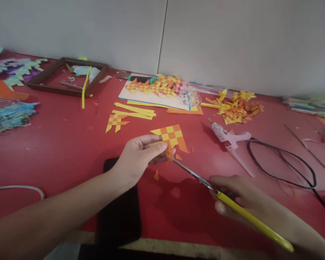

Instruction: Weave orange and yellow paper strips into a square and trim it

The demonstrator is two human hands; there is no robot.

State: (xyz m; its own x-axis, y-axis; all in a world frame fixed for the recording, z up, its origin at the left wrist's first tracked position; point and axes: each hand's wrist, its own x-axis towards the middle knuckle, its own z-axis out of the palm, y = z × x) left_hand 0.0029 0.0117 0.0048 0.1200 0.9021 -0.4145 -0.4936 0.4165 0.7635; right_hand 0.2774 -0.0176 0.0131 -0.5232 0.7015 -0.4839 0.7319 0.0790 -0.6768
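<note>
Between the thumb and fingers of my left hand [141, 155] is a woven paper fish [172, 135] in an orange and yellow check, its strip ends sticking out. My right hand [238, 195] grips scissors [206, 182] with a long yellow handle. The blade tips meet an orange strip end just under my left thumb. Small orange paper scraps [156, 176] lie on the red table below. A similar finished-looking woven piece [116, 121] rests farther back on the left. Beneath my left wrist lies a black phone [121, 216].
A pink glue gun [227, 133] with a black cord lies at right. Behind it sits a pile of orange and yellow clippings [238, 108]. Yellow paper strips [135, 111] and a white board [127, 93] bearing woven pieces are at the back; a brown frame [43, 86] stands left.
</note>
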